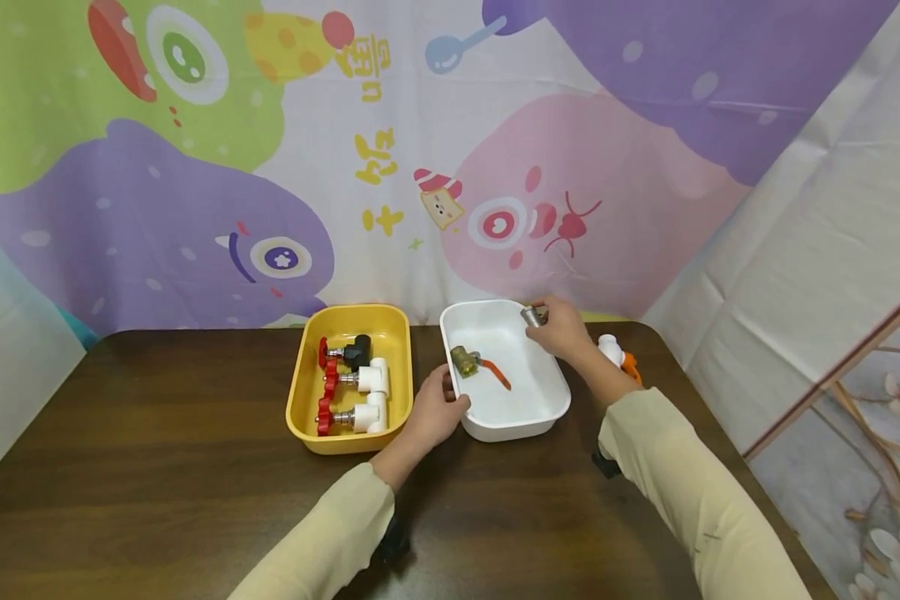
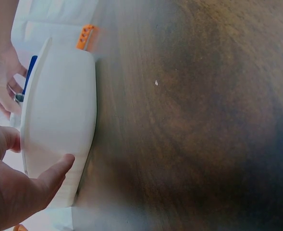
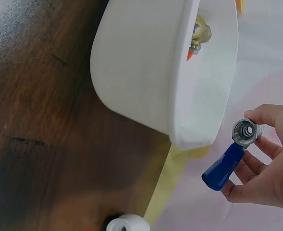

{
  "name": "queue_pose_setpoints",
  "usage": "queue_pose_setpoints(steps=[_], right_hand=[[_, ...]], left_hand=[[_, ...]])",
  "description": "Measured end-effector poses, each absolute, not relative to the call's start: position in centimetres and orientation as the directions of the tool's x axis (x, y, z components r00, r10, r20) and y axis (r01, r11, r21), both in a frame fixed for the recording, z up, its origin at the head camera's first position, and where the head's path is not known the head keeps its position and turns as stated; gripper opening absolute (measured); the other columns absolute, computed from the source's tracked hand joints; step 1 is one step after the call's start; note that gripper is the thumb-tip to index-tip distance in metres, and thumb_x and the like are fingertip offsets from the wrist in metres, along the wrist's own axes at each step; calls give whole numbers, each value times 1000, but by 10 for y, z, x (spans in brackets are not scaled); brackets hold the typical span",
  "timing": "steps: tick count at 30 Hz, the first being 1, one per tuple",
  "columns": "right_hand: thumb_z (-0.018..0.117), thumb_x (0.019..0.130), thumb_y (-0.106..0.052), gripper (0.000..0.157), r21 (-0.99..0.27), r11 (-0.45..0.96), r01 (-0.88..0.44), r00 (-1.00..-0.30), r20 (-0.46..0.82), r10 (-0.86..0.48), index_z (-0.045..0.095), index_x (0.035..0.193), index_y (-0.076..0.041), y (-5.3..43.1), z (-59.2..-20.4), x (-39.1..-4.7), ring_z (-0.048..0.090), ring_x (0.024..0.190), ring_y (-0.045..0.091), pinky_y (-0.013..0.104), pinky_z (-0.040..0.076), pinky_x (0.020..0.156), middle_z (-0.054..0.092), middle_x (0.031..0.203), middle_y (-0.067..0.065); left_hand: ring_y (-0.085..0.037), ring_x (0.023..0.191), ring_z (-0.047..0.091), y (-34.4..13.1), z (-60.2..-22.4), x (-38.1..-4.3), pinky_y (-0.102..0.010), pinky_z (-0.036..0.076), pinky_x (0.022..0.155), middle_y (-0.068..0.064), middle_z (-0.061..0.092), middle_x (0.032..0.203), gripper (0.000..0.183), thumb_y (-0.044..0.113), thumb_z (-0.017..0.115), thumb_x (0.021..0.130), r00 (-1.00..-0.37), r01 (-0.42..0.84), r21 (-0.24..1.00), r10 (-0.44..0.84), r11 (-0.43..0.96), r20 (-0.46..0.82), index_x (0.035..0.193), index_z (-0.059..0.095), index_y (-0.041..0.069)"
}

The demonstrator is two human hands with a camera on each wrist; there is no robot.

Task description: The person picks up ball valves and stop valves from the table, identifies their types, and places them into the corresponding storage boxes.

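Observation:
My right hand (image 1: 561, 332) holds a metal ball valve (image 3: 245, 131) with a blue lever over the far right corner of the white plastic tub (image 1: 521, 412). In the right wrist view the thumb and fingers pinch its silver body, and the blue lever (image 3: 223, 166) slants down along the fingers. My left hand (image 1: 433, 410) grips the tub's left side, fingers at the rim and thumb against the outer wall. Inside the tub, toward the left, lies a brass ball valve (image 1: 464, 362) with an orange-red lever (image 1: 496, 374).
Left of the white tub stands a yellow tub (image 1: 348, 447) holding several valves with red wheel handles (image 1: 324, 415), on black and white bodies. A white valve with an orange handle (image 1: 631, 367) lies right of the white tub. A printed curtain (image 1: 390, 275) hangs behind the brown table (image 1: 157, 467).

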State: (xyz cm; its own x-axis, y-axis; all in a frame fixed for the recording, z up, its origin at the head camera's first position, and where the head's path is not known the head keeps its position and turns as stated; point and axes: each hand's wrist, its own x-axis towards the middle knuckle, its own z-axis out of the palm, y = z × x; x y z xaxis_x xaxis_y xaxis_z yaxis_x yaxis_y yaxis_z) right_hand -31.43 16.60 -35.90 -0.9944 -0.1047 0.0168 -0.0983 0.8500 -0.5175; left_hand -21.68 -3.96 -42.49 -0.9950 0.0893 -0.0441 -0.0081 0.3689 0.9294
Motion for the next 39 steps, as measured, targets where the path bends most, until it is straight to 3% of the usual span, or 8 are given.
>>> queue_pose_setpoints(steps=[18, 29, 39], right_hand=[[62, 81, -14, 53, -529, 834, -155, -987, 53, -149, 49, 130, 1, 150, -362, -317, 57, 98, 30, 41, 49, 83, 60, 113, 21], [64, 83, -17, 51, -534, 840, -99, -992, -11, -124, 49, 129, -5, 138, -371, -320, 57, 98, 28, 39, 50, 82, 60, 114, 18], [63, 82, -15, 50, -537, 836, -117, -990, -1, -139, 50, 128, -3, 130, -377, -322, 57, 96, 28, 39, 49, 81, 59, 111, 18]], left_hand=[[-29, 107, 58, -39, -426, -217, -34, 55, 81, -22, 51, 126, 59, 9, 56, 87, -997, -16, 921, 62, 390, -43, 139, 33, -6], [-28, 106, 58, -39, -428, -218, -33, 55, 80, -22, 51, 125, 59, 9, 57, 87, -997, -18, 922, 65, 386, -47, 139, 33, -6], [-28, 108, 57, -39, -426, -217, -33, 54, 82, -21, 51, 126, 59, 10, 56, 88, -996, -24, 924, 69, 380, -55, 140, 32, -5]])
